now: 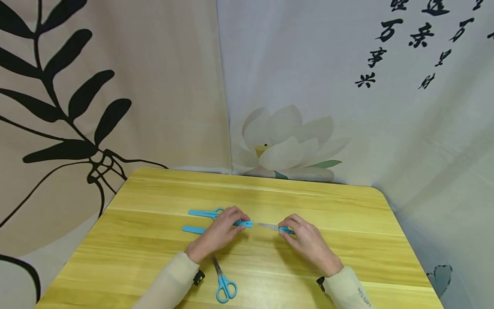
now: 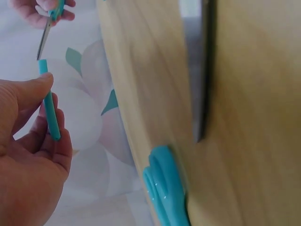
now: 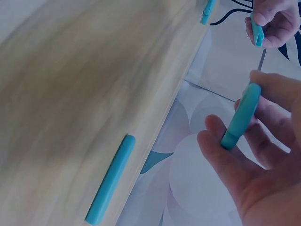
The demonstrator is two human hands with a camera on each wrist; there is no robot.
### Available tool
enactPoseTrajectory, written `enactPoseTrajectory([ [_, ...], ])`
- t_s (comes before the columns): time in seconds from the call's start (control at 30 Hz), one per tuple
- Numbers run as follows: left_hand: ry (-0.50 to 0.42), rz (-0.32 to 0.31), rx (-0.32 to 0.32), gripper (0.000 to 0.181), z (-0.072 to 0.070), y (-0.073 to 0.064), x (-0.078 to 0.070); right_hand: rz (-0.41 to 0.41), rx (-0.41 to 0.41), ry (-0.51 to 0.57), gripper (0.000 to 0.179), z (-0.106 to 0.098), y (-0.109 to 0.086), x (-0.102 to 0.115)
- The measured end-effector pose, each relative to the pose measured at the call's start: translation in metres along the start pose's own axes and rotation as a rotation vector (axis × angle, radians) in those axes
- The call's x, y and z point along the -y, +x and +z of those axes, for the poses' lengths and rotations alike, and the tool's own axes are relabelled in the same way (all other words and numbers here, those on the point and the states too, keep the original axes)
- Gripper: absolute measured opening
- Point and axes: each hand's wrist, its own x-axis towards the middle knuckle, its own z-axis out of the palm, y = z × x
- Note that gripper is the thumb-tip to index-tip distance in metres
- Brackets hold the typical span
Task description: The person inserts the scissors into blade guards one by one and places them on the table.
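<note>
My left hand [image 1: 221,231] pinches a blue blade sheath [image 2: 51,113] between thumb and fingers. Facing it, my right hand [image 1: 306,240] grips small scissors by their blue handles [image 3: 242,115]. The scissors' metal blades [image 1: 268,225] are bare and closed, and point left at the sheath's near end; the head view shows a small gap between them. Beside the left hand lie sheathed blue scissors [image 1: 202,213] and a second blue sheath [image 1: 193,229], whose right end the hand hides. Nearer the front, unsheathed blue-handled scissors [image 1: 224,283] rest with blades pointing away.
All of this is on a yellow wood-grain table [image 1: 366,257]. Patterned cloth [image 1: 185,86] hangs behind its back edge. A blue strip [image 3: 110,181] lies on the table in the right wrist view. Small black devices sit at both wrists.
</note>
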Motion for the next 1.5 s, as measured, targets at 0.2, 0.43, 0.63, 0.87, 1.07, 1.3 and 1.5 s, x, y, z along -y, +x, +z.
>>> enactPoseTrajectory([
  [0.2,0.011,0.004,-0.024,0.020,0.006,-0.004,-0.001,-0.009,0.010,0.000,0.017,0.004,-0.002,0.000],
  [0.43,-0.003,0.000,-0.033,0.020,0.011,-0.005,-0.001,-0.024,0.018,-0.010,0.017,0.007,-0.002,0.001],
  [0.63,0.005,0.009,-0.023,0.020,0.013,-0.005,-0.002,-0.051,0.019,-0.038,0.018,0.008,-0.001,0.003],
  [0.87,0.025,0.033,-0.030,0.021,0.015,-0.005,-0.002,-0.082,0.014,-0.087,0.020,0.006,0.001,0.006],
  [1.07,0.035,0.039,-0.028,0.021,0.017,-0.004,-0.002,-0.091,0.012,-0.099,0.020,0.004,0.002,0.008],
  [1.3,0.035,0.025,-0.010,0.021,0.017,-0.004,-0.005,-0.090,0.018,-0.114,0.021,0.004,0.002,0.010],
  [1.5,0.041,0.033,-0.004,0.021,0.017,-0.004,-0.005,-0.077,0.017,-0.134,0.020,0.005,0.003,0.013],
])
